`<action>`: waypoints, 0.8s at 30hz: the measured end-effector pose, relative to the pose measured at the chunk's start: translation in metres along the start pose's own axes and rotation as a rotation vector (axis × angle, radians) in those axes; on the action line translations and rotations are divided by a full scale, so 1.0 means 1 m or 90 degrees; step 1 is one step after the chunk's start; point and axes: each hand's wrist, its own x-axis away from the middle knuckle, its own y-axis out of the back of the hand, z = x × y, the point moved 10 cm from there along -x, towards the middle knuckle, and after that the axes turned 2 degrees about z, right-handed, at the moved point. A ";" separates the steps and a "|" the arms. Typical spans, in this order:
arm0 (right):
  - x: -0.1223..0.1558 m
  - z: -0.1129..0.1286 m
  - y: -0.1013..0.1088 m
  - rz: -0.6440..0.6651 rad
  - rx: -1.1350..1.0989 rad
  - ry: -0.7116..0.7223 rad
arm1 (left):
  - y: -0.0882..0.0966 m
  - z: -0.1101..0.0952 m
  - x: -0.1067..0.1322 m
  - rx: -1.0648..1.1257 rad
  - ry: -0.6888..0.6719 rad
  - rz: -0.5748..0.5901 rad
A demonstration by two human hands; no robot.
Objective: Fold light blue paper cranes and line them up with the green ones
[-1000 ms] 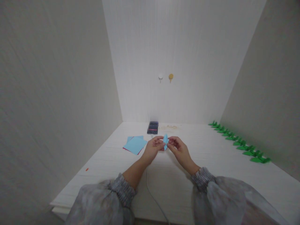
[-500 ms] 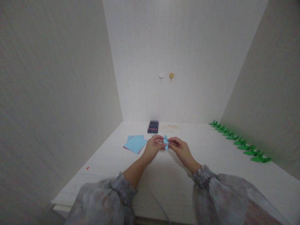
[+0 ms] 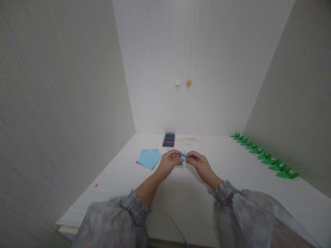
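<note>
A small piece of folded light-blue paper (image 3: 183, 158) is pinched between my two hands above the middle of the table. My left hand (image 3: 169, 163) grips its left side with thumb and fingers. From the right, my right hand (image 3: 199, 164) closes its thumb and fingertips on the other edge. The paper stands narrow and upright, with points at its top and bottom; my fingertips hide part of it. Left of my left hand lie flat sheets of light-blue paper (image 3: 150, 158), a red edge showing beneath.
Along the right wall runs a row of several green folded-paper figures (image 3: 267, 159). A phone (image 3: 169, 140) stands at the back, with a white cable (image 3: 172, 218) crossing the table (image 3: 121, 196) toward me. An orange-red scrap (image 3: 96, 185) lies near the left edge. Two hooks (image 3: 189, 83) hang on the back wall.
Between my fingers the folded paper has turned slightly and its top points look more spread. Both hands stay in nearly the same place.
</note>
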 end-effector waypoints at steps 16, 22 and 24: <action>0.002 0.019 -0.004 0.055 0.095 0.094 | 0.001 -0.004 0.001 -0.021 0.003 0.005; 0.005 0.024 -0.006 0.079 0.145 0.116 | 0.002 -0.005 0.004 -0.048 0.010 0.014; 0.005 0.024 -0.007 0.085 0.150 0.119 | 0.002 -0.006 0.004 -0.056 0.001 0.018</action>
